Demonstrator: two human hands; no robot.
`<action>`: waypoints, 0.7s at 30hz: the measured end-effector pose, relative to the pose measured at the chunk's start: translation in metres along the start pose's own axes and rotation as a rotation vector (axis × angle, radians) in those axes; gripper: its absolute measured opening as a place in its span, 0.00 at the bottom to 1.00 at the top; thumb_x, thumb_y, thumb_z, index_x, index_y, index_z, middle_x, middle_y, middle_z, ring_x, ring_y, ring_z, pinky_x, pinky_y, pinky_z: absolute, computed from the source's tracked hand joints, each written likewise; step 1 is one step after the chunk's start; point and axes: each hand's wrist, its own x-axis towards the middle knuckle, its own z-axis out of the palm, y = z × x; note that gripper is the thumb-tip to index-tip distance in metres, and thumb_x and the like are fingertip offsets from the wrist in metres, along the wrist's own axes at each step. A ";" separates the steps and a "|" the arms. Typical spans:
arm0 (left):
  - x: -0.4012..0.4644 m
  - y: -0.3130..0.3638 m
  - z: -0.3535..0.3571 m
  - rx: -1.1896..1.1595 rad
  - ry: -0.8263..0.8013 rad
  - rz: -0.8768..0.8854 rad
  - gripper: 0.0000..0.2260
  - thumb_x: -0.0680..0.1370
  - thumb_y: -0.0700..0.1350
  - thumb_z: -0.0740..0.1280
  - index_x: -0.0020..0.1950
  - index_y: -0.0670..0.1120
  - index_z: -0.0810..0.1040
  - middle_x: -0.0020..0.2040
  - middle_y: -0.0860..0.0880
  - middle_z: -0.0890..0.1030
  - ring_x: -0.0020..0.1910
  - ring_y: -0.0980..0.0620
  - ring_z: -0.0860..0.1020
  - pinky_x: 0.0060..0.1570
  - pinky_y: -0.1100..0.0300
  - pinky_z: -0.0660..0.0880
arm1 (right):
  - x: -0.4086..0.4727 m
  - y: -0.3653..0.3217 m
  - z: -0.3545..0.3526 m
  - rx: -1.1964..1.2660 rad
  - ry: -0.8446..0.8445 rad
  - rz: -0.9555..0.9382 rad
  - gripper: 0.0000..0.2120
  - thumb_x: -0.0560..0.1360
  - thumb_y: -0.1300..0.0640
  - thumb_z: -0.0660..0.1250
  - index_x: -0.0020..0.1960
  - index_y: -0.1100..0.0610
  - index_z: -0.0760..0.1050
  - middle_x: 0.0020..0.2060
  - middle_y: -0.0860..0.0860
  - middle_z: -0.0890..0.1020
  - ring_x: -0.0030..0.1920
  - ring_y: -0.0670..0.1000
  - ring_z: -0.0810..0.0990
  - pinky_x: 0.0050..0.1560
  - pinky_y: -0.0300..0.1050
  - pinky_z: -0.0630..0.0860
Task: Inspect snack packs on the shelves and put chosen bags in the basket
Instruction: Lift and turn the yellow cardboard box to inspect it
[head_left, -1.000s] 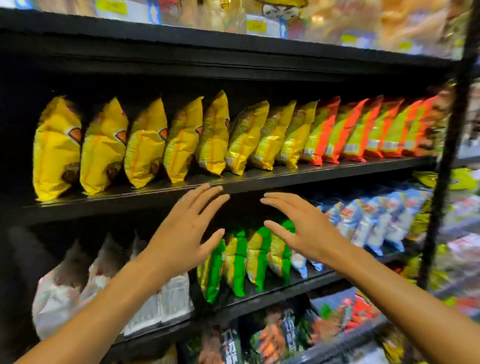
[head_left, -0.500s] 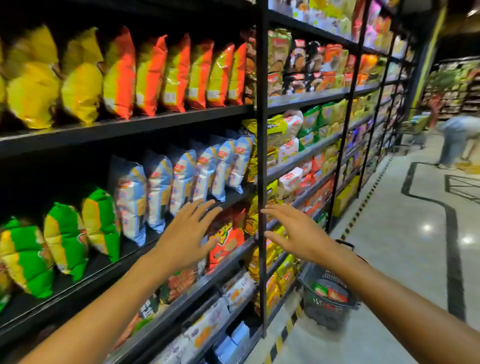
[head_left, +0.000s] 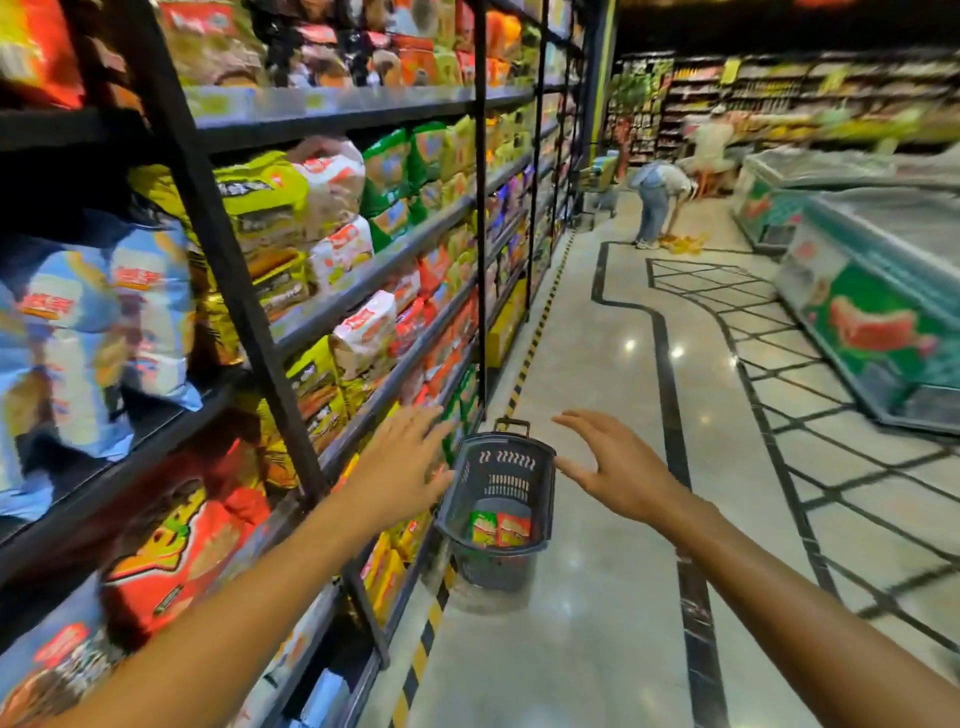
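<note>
Two hands: we held both out in front of us, above the aisle floor, with nothing in either.
Shelves (head_left: 332, 111): black metal racks ran along our left, packed with snack bags, much of it blurred.
Blue and white bags (head_left: 88, 338): these stood at the far left on a middle shelf, upright and side by side.
Red and yellow bags (head_left: 176, 545): these sat on a lower shelf, below the blue ones.
Left hand (head_left: 397, 470): we had it stretched forward beside the lower shelf edge, fingers straight and spread wide, touching nothing that we could make out.
Basket (head_left: 540, 467): the dark plastic basket stood on the floor just beside the shelf base, between our two hands in the view and beyond them, its handle raised at the far end.
Packs in the basket (head_left: 500, 529): two small red and green packs lay side by side on its bottom.
Right hand (head_left: 615, 462): we held it palm down near the basket's right rim, fingers relaxed and spread apart, gripping nothing.
Floor (head_left: 597, 338): pale glossy tiles with dark inlaid lines.
Person (head_left: 657, 200): someone bent over far down the aisle.
Freezer (head_left: 878, 291): a long chest freezer lined the right side.
</note>
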 end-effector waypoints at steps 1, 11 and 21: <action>0.023 -0.003 0.011 -0.001 -0.016 0.024 0.33 0.82 0.65 0.53 0.83 0.49 0.57 0.84 0.46 0.56 0.83 0.43 0.52 0.81 0.47 0.46 | 0.012 0.014 0.003 0.008 -0.005 0.038 0.29 0.82 0.42 0.65 0.80 0.49 0.64 0.78 0.50 0.67 0.78 0.52 0.64 0.77 0.52 0.62; 0.249 -0.015 0.087 -0.063 -0.108 0.165 0.32 0.83 0.61 0.60 0.83 0.47 0.58 0.83 0.45 0.58 0.83 0.43 0.53 0.82 0.46 0.44 | 0.126 0.144 0.012 0.046 -0.039 0.299 0.29 0.82 0.43 0.64 0.81 0.50 0.63 0.80 0.50 0.65 0.79 0.52 0.62 0.77 0.47 0.60; 0.476 0.028 0.158 -0.133 -0.104 0.263 0.31 0.83 0.55 0.65 0.82 0.46 0.61 0.81 0.43 0.61 0.82 0.41 0.56 0.80 0.49 0.47 | 0.248 0.332 0.015 0.124 -0.026 0.394 0.29 0.82 0.44 0.66 0.79 0.52 0.66 0.77 0.51 0.69 0.77 0.53 0.65 0.76 0.47 0.62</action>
